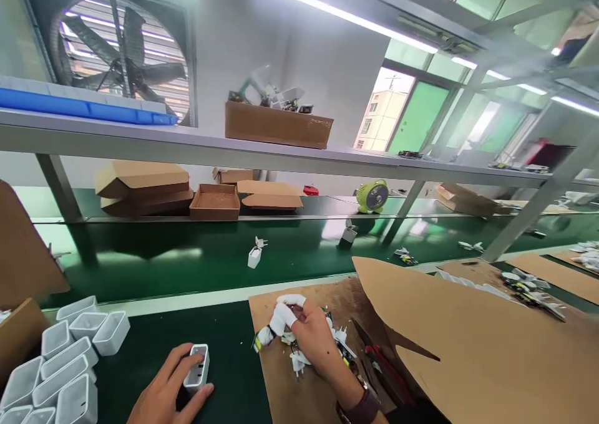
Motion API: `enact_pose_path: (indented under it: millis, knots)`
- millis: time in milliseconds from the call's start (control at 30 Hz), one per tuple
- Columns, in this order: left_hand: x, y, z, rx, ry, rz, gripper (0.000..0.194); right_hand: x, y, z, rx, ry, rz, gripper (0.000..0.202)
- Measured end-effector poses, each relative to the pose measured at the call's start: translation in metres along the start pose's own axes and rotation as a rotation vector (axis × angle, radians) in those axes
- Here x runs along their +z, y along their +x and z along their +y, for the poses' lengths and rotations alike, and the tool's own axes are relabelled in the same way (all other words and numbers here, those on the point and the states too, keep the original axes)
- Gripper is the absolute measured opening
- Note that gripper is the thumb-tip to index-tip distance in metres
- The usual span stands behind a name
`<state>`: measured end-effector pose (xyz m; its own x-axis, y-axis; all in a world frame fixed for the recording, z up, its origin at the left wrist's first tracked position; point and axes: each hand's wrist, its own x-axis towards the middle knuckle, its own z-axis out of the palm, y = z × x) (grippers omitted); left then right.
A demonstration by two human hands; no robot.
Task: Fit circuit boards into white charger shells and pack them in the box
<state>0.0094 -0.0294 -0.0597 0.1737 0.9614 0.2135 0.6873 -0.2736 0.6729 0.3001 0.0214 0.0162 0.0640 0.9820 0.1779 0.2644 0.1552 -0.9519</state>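
My left hand [171, 386] grips a small white open-topped plastic case [198, 368] on the dark green work surface, fingers and thumb on its sides. My right hand [306, 330], with white covers on its fingertips, is closed in a pinch above a pile of white plug parts and small circuit boards [299, 360] on a brown board [290, 402]. What its fingers hold, if anything, is hidden. Just left of these fingertips is a small white-and-yellow part [263, 338]; I cannot tell whether they touch it.
White plastic cases [70, 361] stand in rows at left. Pliers with red handles [386, 368] lie right of the pile, beside a large cardboard sheet [468, 337]. A green belt [163, 249] beyond carries white plug pieces [255, 255]. A shelf [196, 146] crosses above.
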Motion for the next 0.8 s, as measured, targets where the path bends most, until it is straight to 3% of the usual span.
enact_pose_path:
  millis: [133, 233, 367, 467, 600, 800]
  knots:
    - [-0.012, 0.008, 0.003, 0.012, 0.11, -0.096, 0.041, 0.038, -0.022, 0.014, 0.033, -0.033, -0.16, 0.054]
    - [-0.024, 0.011, 0.008, -0.008, 0.119, -0.143, 0.054, 0.032, -0.033, 0.007, -0.046, -0.12, -0.227, 0.045]
    - [-0.03, 0.014, 0.016, -0.002, 0.036, -0.124, 0.063, 0.018, -0.031, -0.01, -0.357, -0.544, -0.544, 0.088]
    - [-0.026, 0.016, 0.017, 0.004, -0.045, -0.086, 0.057, 0.028, -0.027, -0.013, -0.488, -0.803, -0.739, 0.092]
    - [-0.021, 0.012, 0.011, -0.003, -0.154, -0.022, 0.058, 0.039, -0.025, 0.001, -0.501, -0.777, -0.72, 0.087]
    - [-0.025, 0.008, 0.003, -0.066, -0.253, -0.061, 0.069, 0.031, -0.024, 0.026, -0.455, -0.702, -0.602, 0.065]
